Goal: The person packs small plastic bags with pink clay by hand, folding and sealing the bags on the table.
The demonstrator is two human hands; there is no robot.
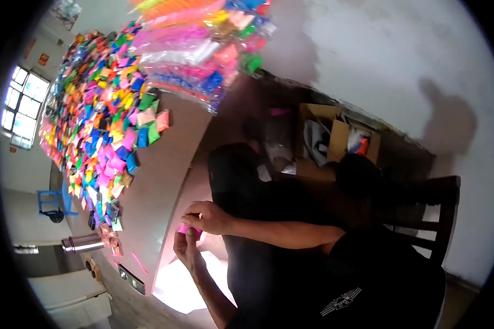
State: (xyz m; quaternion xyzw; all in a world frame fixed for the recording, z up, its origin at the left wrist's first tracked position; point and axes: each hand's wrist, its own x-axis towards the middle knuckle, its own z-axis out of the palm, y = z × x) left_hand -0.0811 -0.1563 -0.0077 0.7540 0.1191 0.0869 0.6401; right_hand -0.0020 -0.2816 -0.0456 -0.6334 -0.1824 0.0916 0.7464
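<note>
My right hand (207,217) and my left hand (189,249) meet in front of my lap, just off the table's edge. Between their fingertips is a small pink packet (183,227), pinched from both sides. Fingers cover most of it, so its full shape is hidden. Beside the hands, the brown table (156,159) carries a big heap of small coloured packets (101,131). A thin pink strip (140,262) lies near the table's near corner.
Clear bags of coloured packets (197,49) stand at the table's top end. A metal flask (83,243) and a dark flat device (132,279) are at the other end. Cardboard boxes (339,140) sit by the wall. A wooden chair (449,219) is behind me.
</note>
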